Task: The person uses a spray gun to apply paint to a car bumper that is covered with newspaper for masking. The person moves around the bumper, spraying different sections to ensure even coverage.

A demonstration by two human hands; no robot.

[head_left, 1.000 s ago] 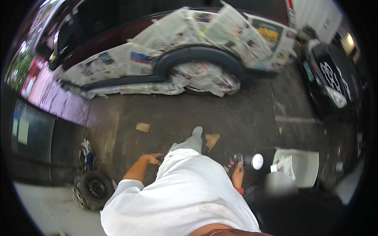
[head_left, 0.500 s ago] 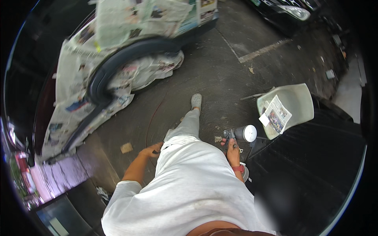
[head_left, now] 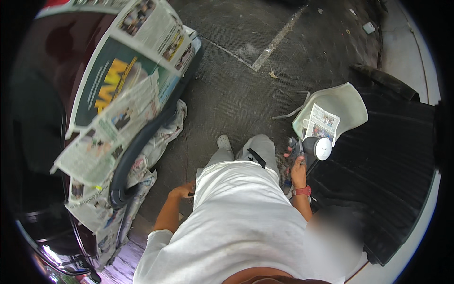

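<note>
In my right hand [head_left: 298, 168], at my right hip, a grey metal spray gun [head_left: 297, 146] is gripped; its dark cup with a white lid [head_left: 321, 148] sticks out sideways. My left hand [head_left: 182, 190] is beside my waist, fingers curled and partly hidden, at a small dark thing I cannot make out. On my left stands a dark red car [head_left: 80, 57], its side and wheel arch [head_left: 127, 168] edged with newspaper sheets [head_left: 111, 128]. My shoe [head_left: 223, 142] rests on the dark mesh-textured floor.
A pale plastic chair [head_left: 352, 109] with a folded newspaper [head_left: 320, 118] stands just beyond the spray gun. A large black ribbed sheet [head_left: 383, 180] lies at my right beside a pale ledge [head_left: 416, 57]. Small litter [head_left: 368, 27] is scattered on the floor [head_left: 227, 94].
I have turned to the right: the papered car has swung from ahead of me to my left, and the black car has left view. My right hand still holds the spray gun.
</note>
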